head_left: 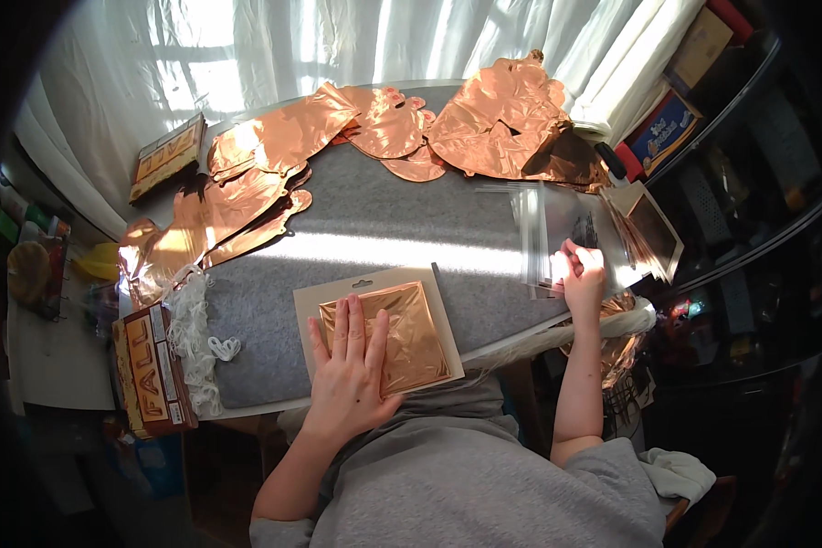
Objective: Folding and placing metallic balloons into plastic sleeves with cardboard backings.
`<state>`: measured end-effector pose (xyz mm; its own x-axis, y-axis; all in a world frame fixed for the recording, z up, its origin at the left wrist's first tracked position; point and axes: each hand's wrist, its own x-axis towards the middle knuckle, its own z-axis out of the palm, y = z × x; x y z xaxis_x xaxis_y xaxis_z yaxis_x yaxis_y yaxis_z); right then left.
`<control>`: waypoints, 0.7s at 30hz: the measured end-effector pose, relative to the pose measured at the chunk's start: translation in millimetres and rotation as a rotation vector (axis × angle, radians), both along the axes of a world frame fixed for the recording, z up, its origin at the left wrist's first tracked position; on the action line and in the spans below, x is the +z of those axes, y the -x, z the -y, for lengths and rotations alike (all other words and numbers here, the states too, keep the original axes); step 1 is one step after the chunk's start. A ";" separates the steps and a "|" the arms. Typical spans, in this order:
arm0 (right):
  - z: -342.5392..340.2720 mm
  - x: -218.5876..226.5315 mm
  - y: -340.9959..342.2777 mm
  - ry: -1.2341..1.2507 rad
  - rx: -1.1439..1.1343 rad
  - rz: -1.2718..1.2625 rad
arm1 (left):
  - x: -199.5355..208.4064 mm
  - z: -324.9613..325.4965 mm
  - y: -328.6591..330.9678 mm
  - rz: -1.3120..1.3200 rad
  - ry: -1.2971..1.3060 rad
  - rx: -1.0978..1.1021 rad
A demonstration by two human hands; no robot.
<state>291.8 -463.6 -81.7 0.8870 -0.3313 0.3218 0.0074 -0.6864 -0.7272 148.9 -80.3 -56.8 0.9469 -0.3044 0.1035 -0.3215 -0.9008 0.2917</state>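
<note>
Nearest to my camera is the grey shirt (484, 484), and just beyond it I have the beige card (310, 303) at the near edge of the tabletop (374, 210). On this card lies the square copper foil packet (411, 338). The left hand (349, 388) rests flat over its left part, with fingers straight and a little spread, gripping nothing. The right hand (583, 272) is at the clear sleeves (557, 215), near the right side; its fingers are narrow together, but I cannot tell whether they pinch a sleeve.

Just beside the sleeves, on their right, the stacked cards (653, 233) limit the space, and a black handle (612, 163) lies beyond. Under the right forearm passes a pale roll (630, 320). On my left, white string (190, 320) lies tangled between the card and a brown box (151, 365). Copper foil shapes (283, 137) occupy the far edge, before white curtains (338, 46).
</note>
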 end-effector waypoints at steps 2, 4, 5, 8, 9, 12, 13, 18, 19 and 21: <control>8.4 -5.3 -4.0 -0.102 0.035 0.033 | 1.1 0.4 -0.9 0.000 0.002 -0.009; 10.8 -7.0 -3.5 -0.038 0.033 0.055 | 1.8 0.1 0.4 -0.008 -0.036 -0.004; 10.6 -5.9 -2.7 0.028 0.034 0.075 | 2.0 -0.2 0.6 -0.007 -0.037 -0.009; 12.3 -3.9 -7.4 0.033 -0.153 0.037 | -0.9 -1.8 1.3 0.046 -0.003 -0.007; 13.1 -2.1 -5.2 0.034 -0.156 0.040 | -3.4 -1.7 2.3 0.050 -0.002 -0.010; -12.0 21.6 10.6 0.304 -0.016 0.481 | -7.5 -4.0 7.6 0.145 0.056 0.004; -30.1 37.0 19.4 0.303 -0.015 0.479 | -9.4 -5.3 9.1 0.143 0.056 0.005; -104.2 64.8 41.7 0.484 0.483 0.411 | -19.7 -11.5 13.4 0.250 0.075 -0.028; -111.3 63.1 44.1 0.485 0.486 0.413 | -19.4 -12.1 13.3 0.252 0.076 -0.025; -121.8 57.7 46.6 0.467 0.675 0.318 | -18.0 -13.4 11.6 0.244 0.083 -0.122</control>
<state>245.1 -341.7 -24.0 0.6908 0.4588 0.5588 0.6739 -0.6887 -0.2677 137.3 -67.0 -74.8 0.8477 -0.3958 0.3532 -0.4960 -0.8275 0.2631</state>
